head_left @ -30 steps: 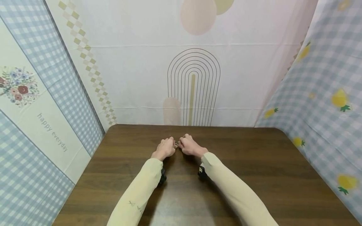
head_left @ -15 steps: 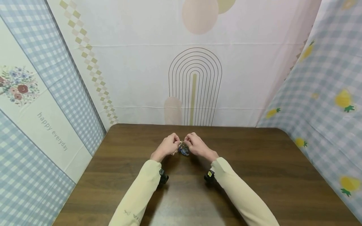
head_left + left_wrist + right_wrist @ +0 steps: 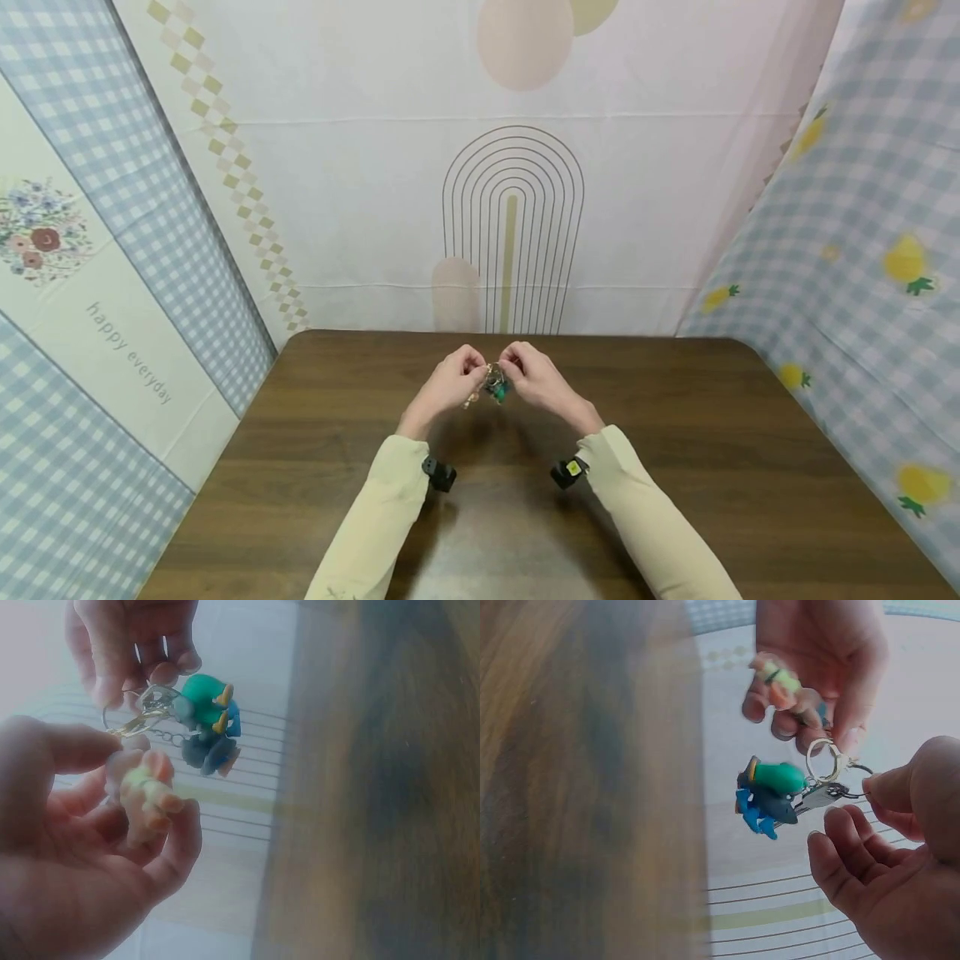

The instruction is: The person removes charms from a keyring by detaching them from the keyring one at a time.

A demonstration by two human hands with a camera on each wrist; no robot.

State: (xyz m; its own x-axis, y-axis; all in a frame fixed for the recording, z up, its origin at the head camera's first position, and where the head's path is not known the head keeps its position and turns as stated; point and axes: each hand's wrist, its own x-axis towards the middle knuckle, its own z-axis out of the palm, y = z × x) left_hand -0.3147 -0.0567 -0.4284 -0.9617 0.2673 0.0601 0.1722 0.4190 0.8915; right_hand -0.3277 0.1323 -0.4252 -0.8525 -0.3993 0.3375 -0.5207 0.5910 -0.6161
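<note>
Both hands hold up a keychain between them above the table. In the head view my left hand [image 3: 447, 385] pinches its metal ring end from the left, and my right hand [image 3: 542, 379] pinches a ring from the right. From the rings hang a green figurine [image 3: 778, 777], a dark figurine with blue parts [image 3: 769, 804] and a metal key [image 3: 822, 796]. Against the left hand's curled fingers dangles a small pink-orange figurine [image 3: 147, 796]. In the right wrist view the right thumb and a finger pinch a thin dark ring, while the left fingertips are at a gold ring [image 3: 810, 761].
A brown wooden table [image 3: 675, 467] lies beneath the hands. White printed cloth [image 3: 360, 208] hangs behind its far edge. Checked cloth hangs at the left [image 3: 150, 117] and right [image 3: 825, 292]. Black wrist cameras are strapped on the left [image 3: 438, 473] and right [image 3: 568, 472] wrists.
Both hands have risen from the tabletop, carrying the keychain with them, and their wrists have spread apart. The figurines, mostly hidden before, now hang in sight between the hands.
</note>
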